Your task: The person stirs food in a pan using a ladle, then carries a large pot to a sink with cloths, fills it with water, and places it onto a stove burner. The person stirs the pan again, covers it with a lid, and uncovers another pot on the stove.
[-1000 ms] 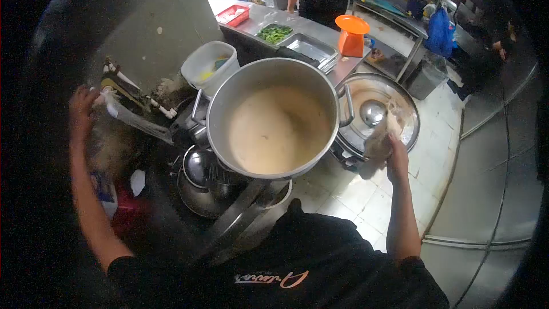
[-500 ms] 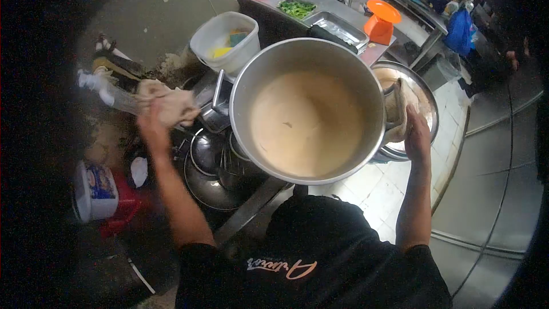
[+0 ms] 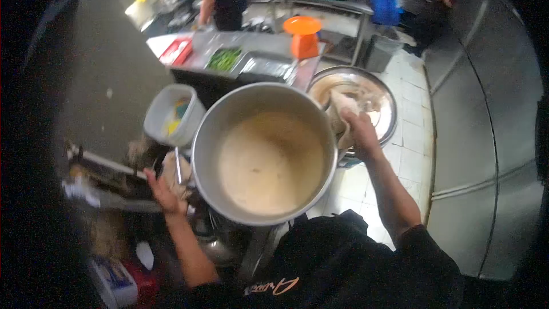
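Note:
A large metal stockpot (image 3: 197,166) with cloudy pale liquid in it is in front of me. At its left handle, my left hand (image 3: 167,197) holds a bunched beige cloth (image 3: 170,174), one finger stretched out to the side. Another beige cloth (image 3: 342,109) covers the pot's right handle, and my right hand (image 3: 360,129) is closed over it. Just beyond that hand is a wide round metal basin (image 3: 392,103).
A plastic tub (image 3: 154,117) with sponges stands behind the pot at left. The counter holds a red tray (image 3: 176,51), greens (image 3: 224,59), a metal tray (image 3: 266,67) and an orange scale (image 3: 303,37). A person (image 3: 223,0) in black stands beyond.
My left hand has brought its cloth down and right, to the pot's left handle. My right hand stays at the right handle. The view has shifted, placing the pot lower and farther left.

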Demonstrator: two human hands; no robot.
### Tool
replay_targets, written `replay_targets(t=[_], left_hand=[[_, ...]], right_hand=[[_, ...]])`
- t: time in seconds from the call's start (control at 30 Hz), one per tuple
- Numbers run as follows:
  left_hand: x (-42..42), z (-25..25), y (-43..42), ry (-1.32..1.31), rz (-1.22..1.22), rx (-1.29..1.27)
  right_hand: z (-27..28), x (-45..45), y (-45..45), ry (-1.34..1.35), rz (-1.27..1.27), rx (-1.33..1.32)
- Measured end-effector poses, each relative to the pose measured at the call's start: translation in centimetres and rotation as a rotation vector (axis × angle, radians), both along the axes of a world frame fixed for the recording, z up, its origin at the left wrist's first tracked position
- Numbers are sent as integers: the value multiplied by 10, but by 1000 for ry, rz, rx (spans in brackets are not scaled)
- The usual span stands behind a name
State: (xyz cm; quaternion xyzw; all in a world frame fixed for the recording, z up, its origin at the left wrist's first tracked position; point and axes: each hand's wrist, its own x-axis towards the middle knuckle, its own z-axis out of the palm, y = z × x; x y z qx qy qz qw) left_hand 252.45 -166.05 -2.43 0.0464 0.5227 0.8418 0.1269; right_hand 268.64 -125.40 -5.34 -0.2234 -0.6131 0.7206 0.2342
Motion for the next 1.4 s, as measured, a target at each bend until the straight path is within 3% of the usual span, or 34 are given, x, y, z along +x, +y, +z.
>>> replay_targets(t=[0.03, 0.1, 0.13, 0.23, 0.27, 0.37, 0.43, 0.5, 0.57, 0.63, 0.77, 0.8, 0.9, 0.97, 1.0, 1.13, 1.2, 1.23, 1.27, 1.3, 1.4], left_hand=[[-2, 2, -1, -14, -70, 33], [7, 27, 22, 27, -179, 202], [12, 38, 40, 32, -18, 113], [25, 73, 93, 59, -54, 117], [20, 75, 104, 110, -179, 136], [32, 89, 171, 188, -21, -44], [40, 96, 216, 37, -233, 101], [43, 87, 266, 106, -497, 243], [55, 82, 323, 99, -547, 273], [82, 85, 392, 121, -329, 135], [82, 62, 475, -3, -984, 440], [103, 59, 515, -1, -740, 271], [118, 39, 605, 76, -902, 294], [132, 20, 669, 146, -608, 156], [104, 5, 623, 200, -467, 123], [105, -7, 751, -51, -907, 207], [105, -14, 807, -89, -731, 97], [98, -27, 760, -83, -838, 149], [88, -39, 773, 1, -959, 157], [76, -44, 818, 95, -1059, 162], [86, -56, 903, -28, -1045, 119]], right_hand=[[5, 2, 0, 71, -19, -137], [19, 15, 15, 120, -59, -130], [35, 26, 18, 130, -105, -98], [49, 58, 50, 158, -203, -57], [54, 72, 62, 176, -241, -54], [68, 117, 88, 221, -422, -73], [66, 157, 116, 251, -369, -62], [66, 188, 142, 358, -466, -166], [60, 228, 183, 320, -492, -131], [64, 266, 220, 333, -473, -102], [68, 304, 267, 301, -624, -43], [67, 315, 295, 308, -652, -35], [55, 339, 372, 282, -771, -87], [37, 354, 428, 239, -827, -145], [22, 332, 376, 235, -841, -145], [22, 321, 516, 254, -772, -189], [5, 313, 565, 180, -808, -185], [-5, 310, 495, 200, -865, -143], [-9, 311, 496, 184, -877, -152], [-8, 308, 533, 173, -869, -163], [-21, 321, 578, 165, -1048, -170]])
